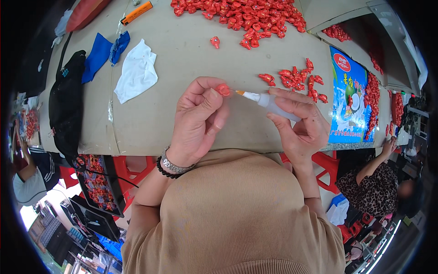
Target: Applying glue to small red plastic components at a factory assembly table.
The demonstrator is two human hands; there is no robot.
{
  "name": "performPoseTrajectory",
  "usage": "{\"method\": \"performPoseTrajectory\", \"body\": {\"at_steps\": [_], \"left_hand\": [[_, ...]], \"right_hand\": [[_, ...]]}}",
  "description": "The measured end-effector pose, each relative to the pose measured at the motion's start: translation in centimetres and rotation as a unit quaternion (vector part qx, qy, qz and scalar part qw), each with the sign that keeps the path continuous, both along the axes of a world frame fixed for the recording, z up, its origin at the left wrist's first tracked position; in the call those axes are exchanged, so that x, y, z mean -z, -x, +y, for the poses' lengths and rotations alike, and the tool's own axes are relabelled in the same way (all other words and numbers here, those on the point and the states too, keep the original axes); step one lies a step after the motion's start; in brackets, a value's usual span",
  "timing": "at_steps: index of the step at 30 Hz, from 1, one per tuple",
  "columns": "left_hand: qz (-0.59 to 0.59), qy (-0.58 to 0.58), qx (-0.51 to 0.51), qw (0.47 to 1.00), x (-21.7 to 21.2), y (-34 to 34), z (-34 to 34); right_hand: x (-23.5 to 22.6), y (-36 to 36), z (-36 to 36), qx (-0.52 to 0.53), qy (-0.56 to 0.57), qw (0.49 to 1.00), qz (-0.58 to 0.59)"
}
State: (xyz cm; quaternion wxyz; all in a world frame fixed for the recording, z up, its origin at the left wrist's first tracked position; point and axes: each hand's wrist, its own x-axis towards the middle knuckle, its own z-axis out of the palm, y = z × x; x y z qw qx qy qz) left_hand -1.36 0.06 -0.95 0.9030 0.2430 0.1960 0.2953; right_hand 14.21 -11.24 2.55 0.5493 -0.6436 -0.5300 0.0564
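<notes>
left hand: grip pinched on small red piece, raised above desk to face nozzle | right hand: grip wrapped round white squeeze bottle, orange tip aimed at piece, just short | loose red pieces near right hand
</notes>
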Motion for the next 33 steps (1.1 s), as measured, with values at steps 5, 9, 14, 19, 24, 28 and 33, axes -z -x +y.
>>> {"method": "performPoseTrajectory", "body": {"at_steps": [5, 9, 14, 19, 24, 28, 33], "left_hand": [[0.007, -0.005, -0.002, 1.000, 0.0, -0.1, -0.1], [0.002, 0.020, -0.001, 1.000, 0.0, -0.1, 0.0], [-0.032, 0.067, 0.002, 0.997, -0.1, -0.3, 0.0], [-0.051, 0.060, 0.000, 0.997, -0.1, -0.2, 0.0], [-0.051, 0.051, 0.001, 0.997, -0.3, -0.1, 0.0], [-0.051, 0.047, 0.001, 0.998, -0.2, -0.2, 0.0], [-0.030, 0.014, 0.000, 0.999, -0.3, -0.1, 0.0]], "right_hand": [[0.0, 0.0, -0.1, 0.004, -0.011, 1.000, -0.002], [0.1, -0.1, -0.2, 0.003, -0.020, 0.999, 0.035], [0.4, 0.1, -0.4, -0.011, 0.008, 0.994, 0.108], [1.0, 0.2, -0.4, -0.031, 0.019, 0.987, 0.155], [1.1, -0.2, -0.5, -0.052, 0.033, 0.992, 0.113], [0.9, 0.1, -0.3, -0.017, 0.018, 0.986, 0.166], [0.4, 0.3, -0.3, -0.016, 0.013, 0.986, 0.164]]}}
